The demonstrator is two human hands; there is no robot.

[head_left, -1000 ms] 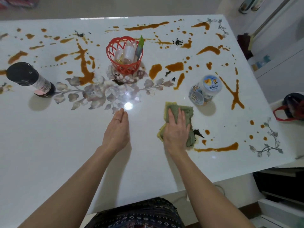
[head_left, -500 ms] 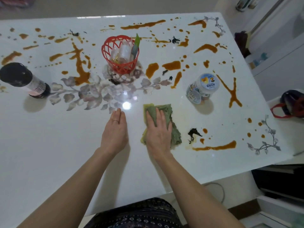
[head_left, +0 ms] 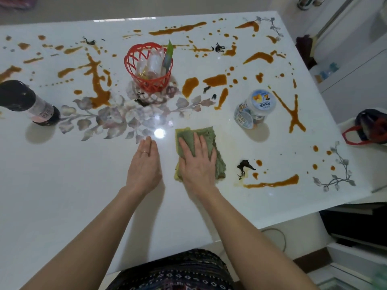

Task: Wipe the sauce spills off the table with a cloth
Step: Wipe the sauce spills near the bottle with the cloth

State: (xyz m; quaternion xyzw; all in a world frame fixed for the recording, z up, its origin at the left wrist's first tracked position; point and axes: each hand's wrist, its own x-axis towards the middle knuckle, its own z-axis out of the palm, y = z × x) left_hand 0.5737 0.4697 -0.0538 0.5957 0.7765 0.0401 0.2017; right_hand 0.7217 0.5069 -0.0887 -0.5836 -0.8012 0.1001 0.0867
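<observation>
While L hand [head_left: 144,166] rests, R hand [head_left: 199,166] presses cloth [head_left: 219,162].

The counter [head_left: 62,185] was white and shiny, with grey and pink flowers [head_left: 117,118] painted on its top and small leafy twigs [head_left: 335,176] near its right corners. A round bright spot of light [head_left: 159,133] shone on it near the middle. A thin strip of light [head_left: 124,19] lay along its far edge. Behind it the floor [head_left: 83,7] was pale and plain. White cupboards [head_left: 356,65] stood to the right. A dark bag [head_left: 370,124] with red handles sat on a low white top beside the counter. A thin cable [head_left: 279,232] curled on the floor below.
</observation>
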